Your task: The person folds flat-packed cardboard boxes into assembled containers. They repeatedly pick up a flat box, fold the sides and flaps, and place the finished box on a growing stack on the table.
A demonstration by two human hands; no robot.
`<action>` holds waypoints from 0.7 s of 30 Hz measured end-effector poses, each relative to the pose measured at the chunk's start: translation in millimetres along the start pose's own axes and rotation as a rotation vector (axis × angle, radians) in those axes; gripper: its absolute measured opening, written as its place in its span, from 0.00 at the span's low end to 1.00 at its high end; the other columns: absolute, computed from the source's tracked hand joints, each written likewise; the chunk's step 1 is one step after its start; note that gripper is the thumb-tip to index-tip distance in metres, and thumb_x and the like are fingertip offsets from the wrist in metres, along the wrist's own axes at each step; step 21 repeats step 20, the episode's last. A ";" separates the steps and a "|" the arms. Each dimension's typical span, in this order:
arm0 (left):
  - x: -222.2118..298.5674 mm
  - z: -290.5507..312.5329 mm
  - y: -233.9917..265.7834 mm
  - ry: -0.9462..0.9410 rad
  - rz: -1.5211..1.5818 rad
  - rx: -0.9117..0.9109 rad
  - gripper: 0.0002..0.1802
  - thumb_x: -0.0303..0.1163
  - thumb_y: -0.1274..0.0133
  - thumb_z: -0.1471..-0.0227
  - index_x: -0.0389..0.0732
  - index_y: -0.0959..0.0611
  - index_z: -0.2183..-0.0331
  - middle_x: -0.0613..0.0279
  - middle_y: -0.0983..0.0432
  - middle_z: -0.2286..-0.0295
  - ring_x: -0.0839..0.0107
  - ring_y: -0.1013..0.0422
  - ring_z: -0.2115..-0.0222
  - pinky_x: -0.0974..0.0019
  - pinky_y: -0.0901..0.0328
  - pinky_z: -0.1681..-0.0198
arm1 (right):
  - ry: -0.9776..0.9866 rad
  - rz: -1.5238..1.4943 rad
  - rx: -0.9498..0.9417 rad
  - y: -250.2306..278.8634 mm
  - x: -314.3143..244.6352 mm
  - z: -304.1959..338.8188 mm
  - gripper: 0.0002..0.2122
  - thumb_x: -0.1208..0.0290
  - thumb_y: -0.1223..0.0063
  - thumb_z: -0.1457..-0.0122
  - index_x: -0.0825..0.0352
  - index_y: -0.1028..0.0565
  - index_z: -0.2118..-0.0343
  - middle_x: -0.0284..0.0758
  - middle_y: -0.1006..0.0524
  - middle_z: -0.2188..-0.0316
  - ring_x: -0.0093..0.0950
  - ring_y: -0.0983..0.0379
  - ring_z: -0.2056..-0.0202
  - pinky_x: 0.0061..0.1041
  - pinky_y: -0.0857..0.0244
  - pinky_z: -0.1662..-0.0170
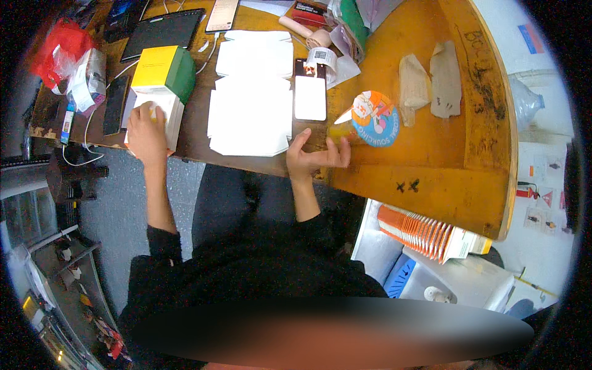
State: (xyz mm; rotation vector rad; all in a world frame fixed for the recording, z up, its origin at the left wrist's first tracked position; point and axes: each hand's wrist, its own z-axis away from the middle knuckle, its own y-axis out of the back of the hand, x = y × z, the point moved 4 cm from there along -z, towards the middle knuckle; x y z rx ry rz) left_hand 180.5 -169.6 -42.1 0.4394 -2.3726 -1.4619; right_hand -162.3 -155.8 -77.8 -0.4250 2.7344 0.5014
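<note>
My left hand (pixel 148 134) rests over the near end of a white box (pixel 174 126), its fingers curled onto the top; what lies under the palm is hidden. Directly behind that box stands a yellow-and-green box (pixel 161 66). My right hand (pixel 314 158) is over the table's front edge, fingers apart and nothing held. Between the hands, an unfolded white cardboard box blank (pixel 250 117) lies flat on the table. A phone with a white screen (pixel 310 98) is just beyond my right hand. A round blue-and-orange sticker (pixel 376 119) is on the wood to its right.
At the back are a black tablet (pixel 163 34), another phone (pixel 222 15) and a pink handheld fan (pixel 317 38). A red plastic bag (pixel 61 49) sits far left. Two strips of beige tape (pixel 445 80) mark the wooden tabletop (pixel 431 148). Orange-and-white packs (pixel 425 234) fill a bin below right.
</note>
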 end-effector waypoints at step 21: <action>288.7 -26.3 -83.5 -0.642 0.482 -0.273 0.48 0.41 0.36 0.54 0.44 0.42 0.38 0.43 0.53 0.37 0.43 0.55 0.36 0.32 0.57 0.37 | -0.249 0.058 -0.066 -25.2 27.8 3.1 0.44 0.72 0.41 0.49 0.70 0.62 0.38 0.57 0.53 0.41 0.44 0.52 0.40 0.48 0.61 0.36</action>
